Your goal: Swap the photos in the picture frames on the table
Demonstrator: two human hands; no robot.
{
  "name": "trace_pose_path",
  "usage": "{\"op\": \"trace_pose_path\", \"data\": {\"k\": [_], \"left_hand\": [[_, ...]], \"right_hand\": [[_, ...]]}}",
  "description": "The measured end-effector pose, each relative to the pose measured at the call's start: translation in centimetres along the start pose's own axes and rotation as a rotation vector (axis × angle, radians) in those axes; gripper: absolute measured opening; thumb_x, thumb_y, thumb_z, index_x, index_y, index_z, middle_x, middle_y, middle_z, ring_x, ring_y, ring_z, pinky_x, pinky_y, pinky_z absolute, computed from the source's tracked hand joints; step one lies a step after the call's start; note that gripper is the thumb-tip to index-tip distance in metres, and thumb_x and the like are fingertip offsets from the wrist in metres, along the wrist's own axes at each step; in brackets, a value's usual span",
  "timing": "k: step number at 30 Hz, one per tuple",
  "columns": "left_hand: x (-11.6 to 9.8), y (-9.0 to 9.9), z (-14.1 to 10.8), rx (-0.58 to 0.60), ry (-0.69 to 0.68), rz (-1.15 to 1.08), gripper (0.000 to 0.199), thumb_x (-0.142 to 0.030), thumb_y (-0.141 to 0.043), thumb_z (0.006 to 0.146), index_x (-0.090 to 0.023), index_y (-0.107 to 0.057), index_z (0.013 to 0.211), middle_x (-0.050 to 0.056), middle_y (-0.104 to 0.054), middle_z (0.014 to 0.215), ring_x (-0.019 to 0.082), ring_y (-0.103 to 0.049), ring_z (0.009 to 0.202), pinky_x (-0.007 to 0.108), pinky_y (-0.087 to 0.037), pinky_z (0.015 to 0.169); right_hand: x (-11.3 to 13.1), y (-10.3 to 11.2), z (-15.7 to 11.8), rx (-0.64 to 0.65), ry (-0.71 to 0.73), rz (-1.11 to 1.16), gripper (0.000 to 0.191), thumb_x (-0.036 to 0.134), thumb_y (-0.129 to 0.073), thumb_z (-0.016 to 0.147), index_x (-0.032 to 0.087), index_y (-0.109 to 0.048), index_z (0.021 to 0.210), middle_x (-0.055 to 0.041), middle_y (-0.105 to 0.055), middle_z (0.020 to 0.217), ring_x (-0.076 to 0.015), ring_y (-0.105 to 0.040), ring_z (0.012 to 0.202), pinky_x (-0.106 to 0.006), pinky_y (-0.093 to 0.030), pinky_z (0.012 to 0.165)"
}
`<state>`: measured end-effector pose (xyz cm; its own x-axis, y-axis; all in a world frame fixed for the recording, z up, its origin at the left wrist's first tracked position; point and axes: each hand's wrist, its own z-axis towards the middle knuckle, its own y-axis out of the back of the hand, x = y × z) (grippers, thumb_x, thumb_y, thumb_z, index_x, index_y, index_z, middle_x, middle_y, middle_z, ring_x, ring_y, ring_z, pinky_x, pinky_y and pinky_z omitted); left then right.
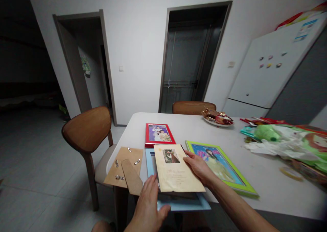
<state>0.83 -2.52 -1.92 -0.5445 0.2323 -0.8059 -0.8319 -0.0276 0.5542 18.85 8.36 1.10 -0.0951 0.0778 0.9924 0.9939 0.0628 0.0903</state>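
We have the white table (186,126) before us, its left edge beside a wooden chair (88,130). On the right of the work lies the green frame (241,176), picture side up. Left of it, at the near edge, is the blue frame (184,205), largely covered. The brown backing board (112,176) sits further left, a tapered stand leg (131,177) lying across it. Above the blue frame, we have the printed sheet (178,174), picture side up; whether it rests there or is slightly raised, we cannot tell. Just beyond is the smaller red frame (160,134).

Our right hand (198,165) grasps the sheet by its right edge. Our left hand (150,203) is spread near its lower left side, thumb apart, clasping nothing we can see; contact there is unclear. Smallest are the metal clips (119,177), scattered over the board.

We judge the step in hand to be handling the sheet over the blue frame. The next move, we think, calls for a light hold, both edges under control, and no creasing of the thin sheet.
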Motion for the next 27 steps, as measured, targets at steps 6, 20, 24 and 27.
{"op": "trace_pose_path", "data": {"k": [6, 20, 24, 27], "left_hand": [[0.8, 1.1, -0.2, 0.177, -0.04, 0.298, 0.079, -0.019, -0.069, 0.054, -0.007, -0.034, 0.124, 0.021, -0.03, 0.132, 0.029, -0.027, 0.122, 0.046, -0.024, 0.1], [1.7, 2.3, 0.4, 0.184, -0.065, 0.395, 0.065, -0.01, -0.063, 0.055, -0.012, -0.043, 0.117, 0.016, -0.039, 0.128, 0.025, -0.031, 0.12, 0.044, -0.026, 0.099], [1.0, 2.6, 0.3, 0.197, -0.055, 0.38, 0.063, -0.012, -0.061, 0.056, -0.014, -0.044, 0.117, 0.015, -0.038, 0.129, 0.025, -0.03, 0.121, 0.045, -0.026, 0.099], [0.6, 2.8, 0.3, 0.211, -0.041, 0.379, 0.063, -0.012, -0.06, 0.057, -0.012, -0.043, 0.117, 0.015, -0.037, 0.129, 0.025, -0.03, 0.121, 0.044, -0.026, 0.099]], "right_hand": [[-1.3, 0.2, 0.6, 0.037, -0.004, -0.228, 0.053, 0.013, -0.035, 0.064, 0.011, -0.047, 0.116, -0.0063, -0.067, 0.073, -0.0154, -0.06, 0.054, -0.023, -0.045, 0.048], [-2.2, -1.4, 1.2, -0.079, 0.13, -0.569, 0.049, 0.019, -0.039, 0.065, 0.01, -0.053, 0.111, -0.0069, -0.066, 0.077, -0.0148, -0.058, 0.06, -0.021, -0.04, 0.053], [-2.4, -1.5, 1.1, -0.106, 0.156, -0.541, 0.049, 0.019, -0.038, 0.066, 0.01, -0.051, 0.113, -0.0056, -0.065, 0.072, -0.0141, -0.056, 0.057, -0.021, -0.038, 0.051], [-2.7, -1.4, 1.3, -0.115, 0.133, -0.473, 0.048, 0.019, -0.037, 0.066, 0.01, -0.053, 0.111, -0.0044, -0.065, 0.068, -0.0143, -0.057, 0.056, -0.02, -0.038, 0.05]]}}
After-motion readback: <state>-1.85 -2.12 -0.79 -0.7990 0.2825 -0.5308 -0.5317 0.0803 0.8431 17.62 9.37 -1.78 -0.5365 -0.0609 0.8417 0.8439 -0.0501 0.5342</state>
